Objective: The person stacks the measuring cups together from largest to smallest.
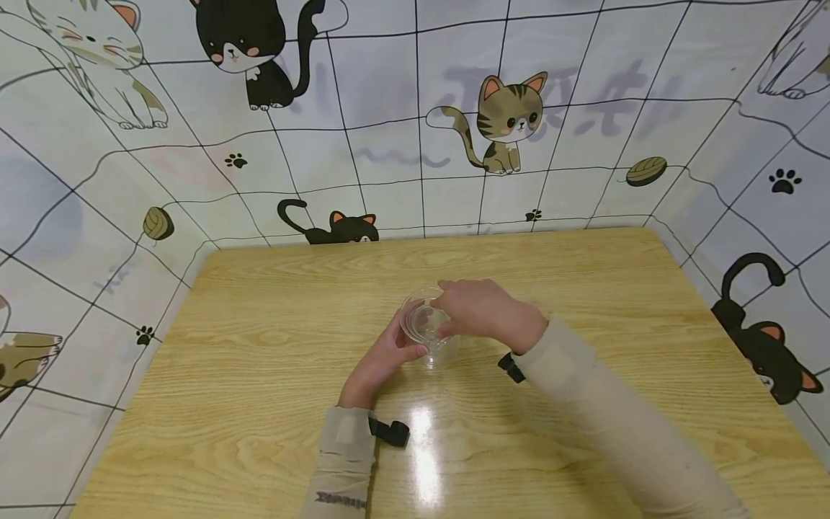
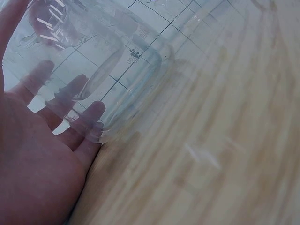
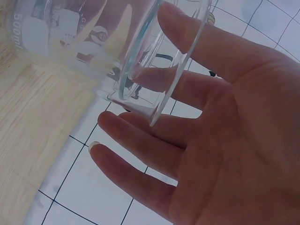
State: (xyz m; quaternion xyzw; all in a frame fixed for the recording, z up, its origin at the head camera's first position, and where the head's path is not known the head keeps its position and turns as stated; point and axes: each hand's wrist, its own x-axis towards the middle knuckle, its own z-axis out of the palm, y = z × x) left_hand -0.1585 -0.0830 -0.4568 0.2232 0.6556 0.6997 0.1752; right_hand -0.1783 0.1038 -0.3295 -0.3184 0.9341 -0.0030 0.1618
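A clear glass beaker (image 1: 442, 357) with white markings, 500ml among them, stands on the wooden table in the head view. My left hand (image 1: 387, 347) holds it from the left, the fingers wrapped round its far side. Nested in its mouth is a smaller clear glass beaker (image 3: 174, 89), its rim raised above the larger one's. My right hand (image 1: 486, 310) comes over the top from the right, pinching this smaller beaker at the rim with thumb and forefinger. The other fingers (image 3: 136, 178) extend outside the glass. Its rounded bottom shows through the larger wall in the left wrist view.
The wooden table (image 1: 272, 375) stretches around both hands. Upright white sheets with grid lines and cartoon cats (image 1: 512, 122) stand at the back and both sides. A black strap (image 1: 390, 432) is on the left wrist, another strap (image 1: 511, 367) on the right.
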